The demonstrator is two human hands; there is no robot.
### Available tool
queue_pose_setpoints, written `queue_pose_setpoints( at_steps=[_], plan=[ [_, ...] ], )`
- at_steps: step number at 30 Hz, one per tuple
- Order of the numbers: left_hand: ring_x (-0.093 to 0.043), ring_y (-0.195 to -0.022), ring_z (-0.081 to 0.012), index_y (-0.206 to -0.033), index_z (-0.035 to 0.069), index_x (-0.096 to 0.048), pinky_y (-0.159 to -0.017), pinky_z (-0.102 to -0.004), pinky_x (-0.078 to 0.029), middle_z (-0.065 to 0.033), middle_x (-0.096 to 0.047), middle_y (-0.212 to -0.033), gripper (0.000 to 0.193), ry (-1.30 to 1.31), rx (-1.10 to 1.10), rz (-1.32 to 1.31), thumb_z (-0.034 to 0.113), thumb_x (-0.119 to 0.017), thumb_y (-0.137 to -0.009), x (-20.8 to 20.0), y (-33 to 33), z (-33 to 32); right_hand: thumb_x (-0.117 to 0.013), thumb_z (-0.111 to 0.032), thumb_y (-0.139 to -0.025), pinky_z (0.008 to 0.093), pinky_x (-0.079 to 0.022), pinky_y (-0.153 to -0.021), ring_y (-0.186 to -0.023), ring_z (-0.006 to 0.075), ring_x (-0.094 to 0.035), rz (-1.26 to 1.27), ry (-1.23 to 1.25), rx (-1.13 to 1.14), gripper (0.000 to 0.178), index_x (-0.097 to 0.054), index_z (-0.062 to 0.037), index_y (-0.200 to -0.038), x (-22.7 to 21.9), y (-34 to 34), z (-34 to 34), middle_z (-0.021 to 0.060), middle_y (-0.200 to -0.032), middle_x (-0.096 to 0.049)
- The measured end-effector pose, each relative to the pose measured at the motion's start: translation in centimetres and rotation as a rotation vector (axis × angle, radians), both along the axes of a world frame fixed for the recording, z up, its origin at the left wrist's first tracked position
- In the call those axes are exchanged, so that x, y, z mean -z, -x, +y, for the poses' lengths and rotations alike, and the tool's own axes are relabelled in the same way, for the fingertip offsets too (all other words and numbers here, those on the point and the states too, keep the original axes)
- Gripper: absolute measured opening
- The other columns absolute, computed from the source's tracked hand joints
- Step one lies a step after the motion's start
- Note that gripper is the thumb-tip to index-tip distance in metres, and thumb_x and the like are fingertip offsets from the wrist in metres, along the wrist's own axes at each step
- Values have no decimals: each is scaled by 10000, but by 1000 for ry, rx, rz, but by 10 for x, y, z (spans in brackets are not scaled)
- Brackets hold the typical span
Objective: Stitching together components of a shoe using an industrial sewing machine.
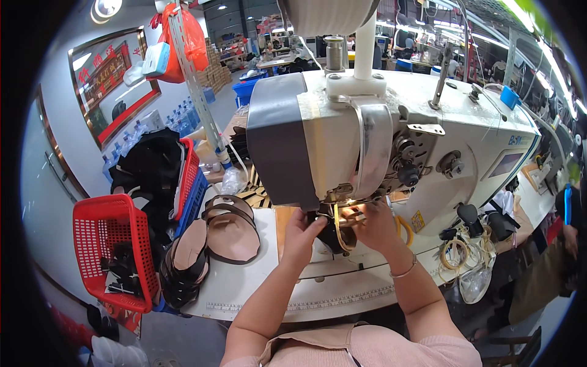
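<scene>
Under the lit head of a white and grey sewing machine [333, 134], a dark curved piece with a tan edge [333, 240] lies at the needle area. It looks like a shoe part, though much of it is hidden. My left hand [301, 233] pinches its left side between thumb and fingers. On the other side, my right hand [378, 229] is closed at the piece's right edge, its fingertips partly under the machine head. A narrow yellowish strip [337, 225] stands between the two hands. The needle itself cannot be made out.
Stacked black and beige shoe parts [232, 235] lie left on the white table [293, 300]. Beyond them stand a red basket [113, 244] and a heap of black pieces [150, 162]. Rolls of tan tape [454, 254] hang at the right edge. A metal post [192, 79] rises at the left.
</scene>
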State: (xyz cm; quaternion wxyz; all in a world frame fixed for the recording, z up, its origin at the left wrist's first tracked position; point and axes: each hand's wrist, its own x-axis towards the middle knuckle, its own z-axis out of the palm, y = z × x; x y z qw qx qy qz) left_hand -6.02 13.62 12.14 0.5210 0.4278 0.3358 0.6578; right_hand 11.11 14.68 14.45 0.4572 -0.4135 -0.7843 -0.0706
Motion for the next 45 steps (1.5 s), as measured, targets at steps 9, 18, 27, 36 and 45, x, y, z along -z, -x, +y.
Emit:
queue_pose_setpoints(
  at_steps=[9, 18, 27, 36, 45],
  plan=[
    [-549, -910, -112, -1069, 23, -495, -835, -240, -425, -57, -584, -998, 329, 50, 71, -115, -1, -644, -777, -6, -7, -10, -557, 25, -593, 380, -455, -654, -807, 293, -508, 46, -26, -110, 421, -619, -86, -994, -3, -8, -23, 87, -851, -531],
    [-543, -920, -108, -1080, 21, -498, -850, -243, -416, -54, -581, -1007, 337, 90, 71, -144, -1, -642, -777, -6, -8, -11, -632, -34, -657, 337, -473, -695, -831, 263, -531, -70, 44, -104, 407, -626, -137, -1050, -7, -3, -19, 52, -858, -571],
    [-549, -928, -110, -1020, 31, -468, -852, -244, -436, -57, -574, -989, 291, 108, 117, -180, -15, -633, -786, 2, -3, -8, -625, -49, -643, 335, -454, -600, -684, 230, -559, -224, -26, -56, 409, -634, -142, -1041, -15, -3, -21, 40, -800, -601],
    [-563, -926, -111, -1052, 15, -474, -854, -242, -447, -62, -582, -997, 307, 177, 130, -89, -38, -612, -783, -9, 3, -7, -619, -73, -645, 331, -425, -570, -619, 217, -549, -256, -15, -66, 351, -631, -122, -992, -16, -2, -17, 30, -720, -577],
    [-581, -856, -102, -1081, 4, -481, -764, -221, -474, -51, -588, -974, 328, 283, 193, -148, 28, -635, -792, 1, 11, -6, -653, -6, -680, 276, -416, -512, -641, 233, -523, 332, -181, -57, 256, -571, -41, -920, 5, -14, -21, 100, -773, -552]
  ],
)
